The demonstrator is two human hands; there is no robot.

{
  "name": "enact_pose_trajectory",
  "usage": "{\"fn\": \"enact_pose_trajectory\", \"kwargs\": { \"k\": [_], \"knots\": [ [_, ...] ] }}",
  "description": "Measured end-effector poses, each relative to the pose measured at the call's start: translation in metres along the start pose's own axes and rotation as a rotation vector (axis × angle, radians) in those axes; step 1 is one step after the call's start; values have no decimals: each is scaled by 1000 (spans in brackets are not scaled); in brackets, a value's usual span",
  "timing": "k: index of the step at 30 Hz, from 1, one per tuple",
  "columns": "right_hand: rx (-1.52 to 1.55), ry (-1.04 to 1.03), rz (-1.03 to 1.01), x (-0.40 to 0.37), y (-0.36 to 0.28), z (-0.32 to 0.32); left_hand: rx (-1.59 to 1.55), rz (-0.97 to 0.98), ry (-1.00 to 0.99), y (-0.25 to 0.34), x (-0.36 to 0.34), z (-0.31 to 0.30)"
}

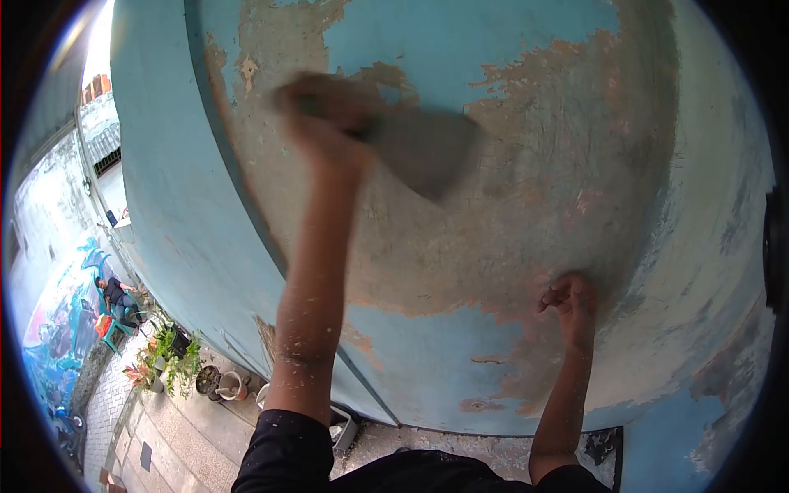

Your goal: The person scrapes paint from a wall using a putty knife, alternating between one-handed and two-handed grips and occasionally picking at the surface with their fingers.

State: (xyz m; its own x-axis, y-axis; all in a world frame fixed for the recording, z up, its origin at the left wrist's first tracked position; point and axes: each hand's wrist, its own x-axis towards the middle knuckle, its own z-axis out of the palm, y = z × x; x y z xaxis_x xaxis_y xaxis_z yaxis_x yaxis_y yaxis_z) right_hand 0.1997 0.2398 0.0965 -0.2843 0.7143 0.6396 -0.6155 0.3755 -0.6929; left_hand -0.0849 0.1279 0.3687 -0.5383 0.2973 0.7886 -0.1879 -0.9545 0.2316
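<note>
My left hand (325, 115) is wrapped round the handle of a wide scraper (431, 152), raised high on the wall and smeared by motion. The scraper's grey blade points right and overlaps a bare patch where the paint is gone. Lower down on the right, my right hand (569, 297) is close to the wall (493, 238), its fingers loosely bent and apart with nothing seen in them. Light blue paint with ragged, flaking edges borders the grey-brown bare surface above and below. Pale flecks dot my left forearm.
A raised blue wall edge (234, 181) runs down on the left. Potted plants (168, 353) and pots (233, 384) stand on the paving below. A grey container (345, 431) lies at the wall's foot. Farther off, a person (119, 300) sits near a painted mural (53, 353).
</note>
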Motion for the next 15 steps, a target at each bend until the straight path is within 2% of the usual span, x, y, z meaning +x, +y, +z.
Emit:
{"fn": "enact_pose_trajectory", "kwargs": {
  "k": [1,3,5,6,7,8,10,11,13,14,15],
  "knots": [
    [2,-3,4,1,-1,0,3,4,5,-6,-16,9],
    [-18,6,1,0,1,-1,-238,-119,-259,-7,-35,25],
    [-41,28,-9,1,0,-2,-246,118,-360,27,-8,16],
    [-25,1,5,0,-2,-1,-406,118,-301,47,11,6],
    [-8,-27,20,0,-4,-2,-408,196,-284,67,24,-1],
    [-7,-28,16,1,-4,-4,-469,202,-364,82,38,-17],
    [-21,-36,15,0,-1,-4,-265,384,-319,83,43,-16],
    [-19,-33,18,-1,-1,-4,-263,380,-320,74,43,-18],
    [-22,-19,28,-1,-2,-3,-106,283,-42,51,31,3],
    [-27,-15,27,0,-2,-2,-111,279,-41,53,31,4],
    [-39,-2,30,0,-3,-1,-82,249,-152,60,30,2]
  ]
}}
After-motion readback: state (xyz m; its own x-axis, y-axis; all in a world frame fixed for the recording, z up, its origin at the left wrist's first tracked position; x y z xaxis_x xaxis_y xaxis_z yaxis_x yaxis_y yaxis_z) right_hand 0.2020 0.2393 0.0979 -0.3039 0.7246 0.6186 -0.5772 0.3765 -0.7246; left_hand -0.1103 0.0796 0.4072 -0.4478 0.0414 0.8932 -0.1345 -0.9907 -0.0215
